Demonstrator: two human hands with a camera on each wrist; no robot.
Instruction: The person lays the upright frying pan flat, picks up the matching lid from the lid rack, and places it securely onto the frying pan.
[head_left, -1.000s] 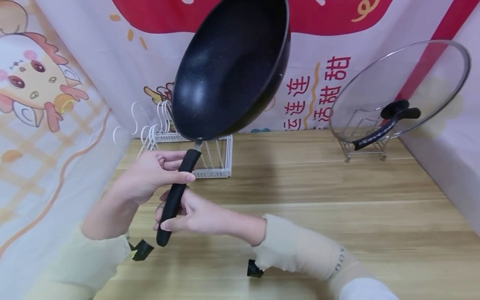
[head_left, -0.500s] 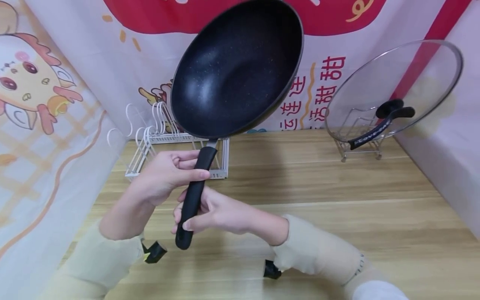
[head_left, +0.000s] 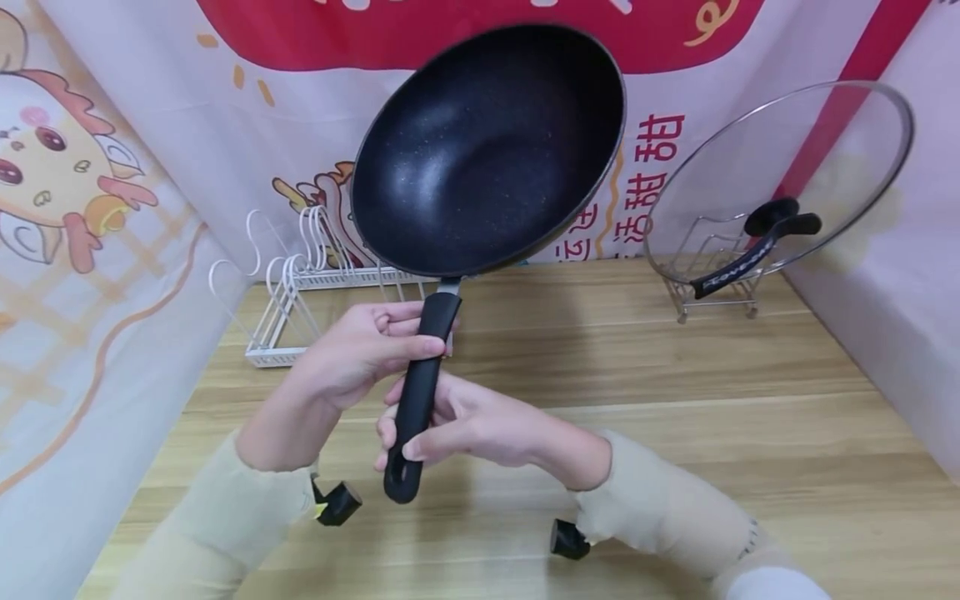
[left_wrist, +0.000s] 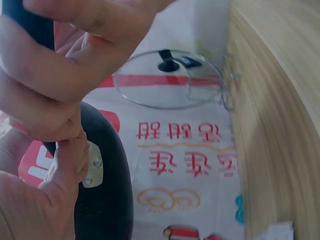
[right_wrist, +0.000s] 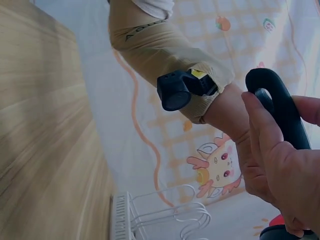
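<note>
A black wok [head_left: 495, 150] is held up above the table, tilted so its inside faces the head camera. Its long black handle [head_left: 417, 400] points down toward the person. Near the wok end, the left hand [head_left: 360, 350] grips the handle, thumb across the front. Lower down, the right hand [head_left: 480, 421] grips the same handle with its thumb close to the hanging hole. In the left wrist view, the wok's outer side [left_wrist: 107, 200] shows a riveted metal plate. The right wrist view shows the handle's end [right_wrist: 270, 85] sticking out past the right hand's fingers.
Behind the hands stands a white wire rack [head_left: 277, 354] on the wooden table [head_left: 675, 467]. A glass lid [head_left: 847, 167] with a black handle leans in a small metal stand [head_left: 720, 300] at the back right. Printed cloth [head_left: 120, 333] lines the sides and back.
Both hands and the wok have shifted right in the head view. The wok has come a little lower, with its whole rim now in the frame. The grip looks the same.
</note>
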